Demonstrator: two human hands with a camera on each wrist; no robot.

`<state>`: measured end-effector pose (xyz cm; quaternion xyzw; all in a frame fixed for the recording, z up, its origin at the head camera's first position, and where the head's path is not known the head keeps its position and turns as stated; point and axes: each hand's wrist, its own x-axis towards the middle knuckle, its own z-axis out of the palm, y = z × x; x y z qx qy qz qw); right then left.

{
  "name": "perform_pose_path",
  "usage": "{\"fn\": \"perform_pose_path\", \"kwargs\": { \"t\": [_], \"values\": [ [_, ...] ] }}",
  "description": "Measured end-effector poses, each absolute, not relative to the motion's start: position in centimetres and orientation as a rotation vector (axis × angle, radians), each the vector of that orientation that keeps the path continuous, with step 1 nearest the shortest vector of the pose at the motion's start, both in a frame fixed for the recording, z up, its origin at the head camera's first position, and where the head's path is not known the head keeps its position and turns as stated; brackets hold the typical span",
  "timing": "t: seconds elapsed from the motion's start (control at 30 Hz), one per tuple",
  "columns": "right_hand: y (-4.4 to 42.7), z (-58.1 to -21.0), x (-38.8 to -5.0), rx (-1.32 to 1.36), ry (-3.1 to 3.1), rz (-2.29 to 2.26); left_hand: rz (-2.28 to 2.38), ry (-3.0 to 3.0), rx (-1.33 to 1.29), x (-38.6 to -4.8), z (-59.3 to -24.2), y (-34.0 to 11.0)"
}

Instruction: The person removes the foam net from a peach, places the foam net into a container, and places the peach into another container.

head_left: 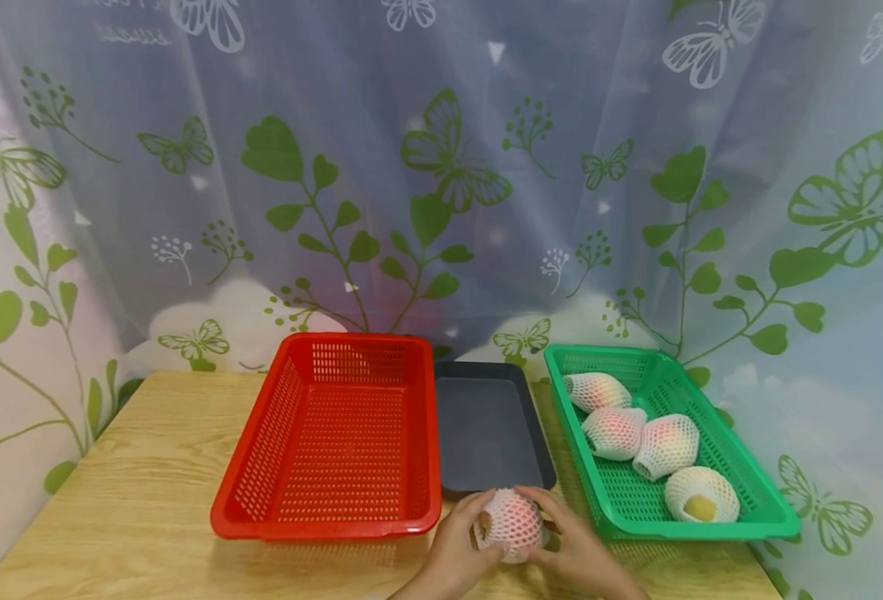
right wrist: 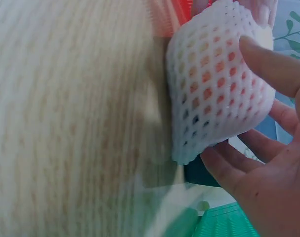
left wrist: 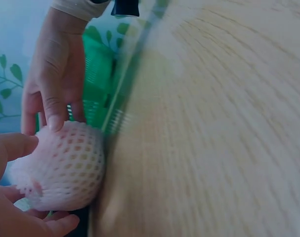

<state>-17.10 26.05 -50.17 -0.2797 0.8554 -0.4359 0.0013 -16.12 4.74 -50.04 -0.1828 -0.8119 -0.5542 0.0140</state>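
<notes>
A round fruit (head_left: 515, 525) in a white foam net sleeve, reddish and yellow through the mesh, is between both hands at the front of the table. My left hand (head_left: 456, 543) holds it from the left, thumb and fingers curved around its side. From the other side my right hand (head_left: 578, 550) grips it the same way. In the right wrist view the sleeve (right wrist: 214, 79) hangs loose at one end, with the right thumb against it. The left wrist view shows the fruit (left wrist: 70, 165) close to the wooden tabletop; whether it touches is unclear.
Left of the hands stands a red perforated basket (head_left: 329, 530). A dark grey tray (head_left: 490, 425) lies just beyond them. To the right, a green basket (head_left: 700, 530) contains several net-wrapped fruits (head_left: 666, 446). A patterned curtain (head_left: 441, 250) hangs behind the table.
</notes>
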Motion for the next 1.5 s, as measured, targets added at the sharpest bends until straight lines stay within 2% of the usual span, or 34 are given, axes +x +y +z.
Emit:
{"fn": "perform_pose_path", "kwargs": {
  "t": [0.37, 0.77, 1.23, 1.37, 1.5],
  "values": [
    [25.8, -51.0, -17.4, -0.962, 2.769, -1.294, -1.758, -2.475, -0.521, -16.5, -51.1, 5.5],
    [25.6, -50.6, -17.3, -0.799, 2.73, -1.345, -1.863, -2.442, -0.448, -16.8, -51.3, 5.9],
    [25.4, -47.6, -17.0, -0.587, 2.892, -1.349, -1.88, -2.335, -0.464, -16.6, -48.4, 7.2],
    [25.6, -46.7, -17.1, -0.599, 2.918, -1.362, -1.897, -2.332, -0.436, -16.9, -47.3, 7.4],
    [25.7, -45.9, -17.2, -0.72, 3.01, -1.353, -1.935, -2.324, -0.425, -17.2, -46.2, 7.2]
  ]
}}
